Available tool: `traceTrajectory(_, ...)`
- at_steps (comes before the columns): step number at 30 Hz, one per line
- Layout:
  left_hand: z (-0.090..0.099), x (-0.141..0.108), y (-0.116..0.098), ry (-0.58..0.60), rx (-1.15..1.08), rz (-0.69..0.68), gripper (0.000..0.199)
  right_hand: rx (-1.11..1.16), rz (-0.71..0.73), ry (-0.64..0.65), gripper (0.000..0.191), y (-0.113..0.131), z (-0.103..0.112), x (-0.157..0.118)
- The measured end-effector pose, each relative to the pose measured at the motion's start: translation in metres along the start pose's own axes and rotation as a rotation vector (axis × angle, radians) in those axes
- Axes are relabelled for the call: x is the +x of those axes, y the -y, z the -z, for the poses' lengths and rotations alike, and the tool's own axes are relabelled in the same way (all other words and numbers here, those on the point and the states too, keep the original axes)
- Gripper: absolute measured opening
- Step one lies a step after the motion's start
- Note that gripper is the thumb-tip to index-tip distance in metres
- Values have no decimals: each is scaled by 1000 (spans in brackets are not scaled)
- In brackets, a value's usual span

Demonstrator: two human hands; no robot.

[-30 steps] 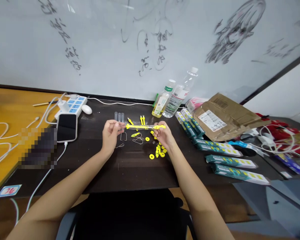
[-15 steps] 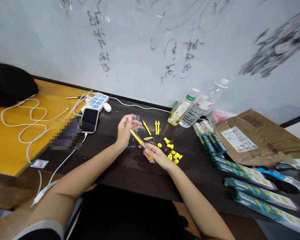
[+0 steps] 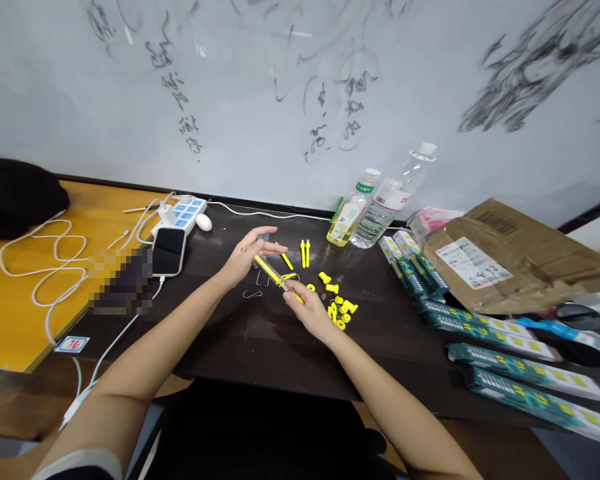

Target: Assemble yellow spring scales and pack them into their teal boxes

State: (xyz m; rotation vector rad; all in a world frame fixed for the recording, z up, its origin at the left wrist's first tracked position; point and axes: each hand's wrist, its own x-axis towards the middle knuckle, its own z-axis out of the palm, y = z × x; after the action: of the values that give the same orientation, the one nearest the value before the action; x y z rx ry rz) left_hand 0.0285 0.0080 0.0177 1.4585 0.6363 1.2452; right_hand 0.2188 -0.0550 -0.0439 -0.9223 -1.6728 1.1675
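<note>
A slim yellow-and-clear tube (image 3: 269, 271) slants between my two hands. My right hand (image 3: 311, 312) is closed round its lower end, with the thumb along it. At the upper end, my left hand (image 3: 243, 259) holds the tube near the thumb, its other fingers stretched to the right; the exact grip is partly hidden. Just beyond the hands lie a yellow stick (image 3: 287, 261) and a pair of upright-looking yellow sticks (image 3: 305, 254). Several small yellow plastic pieces (image 3: 347, 307) are scattered right of my right hand. A bent wire hook (image 3: 253, 294) lies below my left hand.
Green-and-white long boxes (image 3: 525, 373) and a brown cardboard package (image 3: 500, 247) are on the right. Two bottles, one with yellow liquid (image 3: 347, 223) and one clear (image 3: 387, 207), stand by the whiteboard. At left are a phone (image 3: 169, 251), a power strip (image 3: 187, 212) and white cables.
The view has shifted slightly, so the tabletop things sit further left. Both hands keep the tube at much the same place; my left fingers look a little more spread.
</note>
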Motion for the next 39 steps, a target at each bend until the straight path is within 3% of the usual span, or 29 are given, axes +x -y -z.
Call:
traceTrajectory(3, 3, 1, 4, 23, -29, 26, 40, -105, 53, -45, 28, 1, 1, 1)
traceTrajectory(8, -2, -5, 22, -215, -215, 53, 40, -151, 53, -76, 28, 0, 2, 2)
traceTrajectory(13, -1, -8, 36, -342, -196, 77, 40, -199, 38, -171, 30, 1, 5, 2)
traceTrajectory(16, 0, -7, 37, -354, -193, 91, 38, -235, 77, -192, 30, 1, 7, 2)
traceTrajectory(22, 1, -8, 32, -270, -193, 46, 37, -263, 122, -262, 32, -4, 11, 4)
traceTrajectory(31, 9, -5, 40, -201, -146, 100, 33, 114, -69, -211, 30, -9, 13, 13)
traceTrajectory(36, 8, -4, 51, -234, -48, 195, 36, 426, -169, -374, 19, -1, 46, 22)
traceTrajectory(39, 2, -6, 53, -130, -54, 276, 42, 597, -124, -533, 19, -1, 68, 27)
